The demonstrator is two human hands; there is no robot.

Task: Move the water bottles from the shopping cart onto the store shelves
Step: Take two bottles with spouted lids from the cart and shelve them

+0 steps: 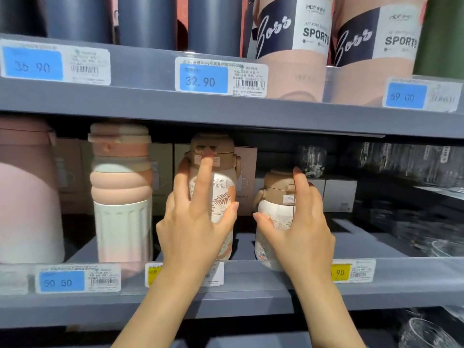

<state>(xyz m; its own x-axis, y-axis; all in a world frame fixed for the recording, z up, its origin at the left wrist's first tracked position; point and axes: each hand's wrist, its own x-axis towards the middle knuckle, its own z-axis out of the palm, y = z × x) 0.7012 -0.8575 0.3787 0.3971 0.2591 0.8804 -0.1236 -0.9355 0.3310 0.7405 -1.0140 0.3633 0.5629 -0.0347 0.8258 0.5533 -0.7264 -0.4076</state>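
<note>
Two leaf-print bottles stood upright on the middle shelf (251, 277), side by side. Left hand (190, 222) wrapped the tall bottle (216, 192), forefinger up on its cap. Right hand (298, 222) clasped the short bottle (273, 212).

leaf-print brown-capped bottles (221, 194), grey shelf (251, 280)

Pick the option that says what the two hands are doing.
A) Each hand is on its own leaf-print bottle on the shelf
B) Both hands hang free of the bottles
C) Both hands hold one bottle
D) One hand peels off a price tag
A: the left hand wraps the taller bottle, and the right hand wraps the shorter bottle beside it.
</note>
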